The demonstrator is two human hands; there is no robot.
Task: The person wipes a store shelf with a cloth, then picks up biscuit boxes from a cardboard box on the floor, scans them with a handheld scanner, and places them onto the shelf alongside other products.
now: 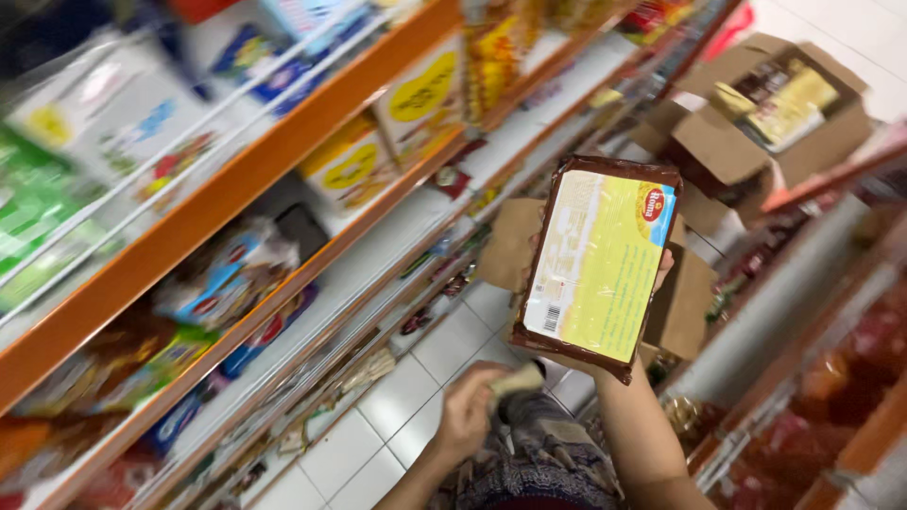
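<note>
My right hand [661,269] holds up a flat brown packet with a yellow panel [597,264], its back side facing me; only my fingertips show past its right edge. Lower down, my left hand [468,411] is closed around a small pale object [518,380] near my knee, just above my patterned trousers [543,453]. The packet is raised in front of an open cardboard box [685,302] on the floor, beside the orange shelves.
Orange shelves [217,203] with white rails on the left carry many snack packs and boxes. A second open cardboard box [765,109] with packets stands further down the aisle. White floor tiles [397,397] run between. Another rack with reddish packs [831,378] stands at right.
</note>
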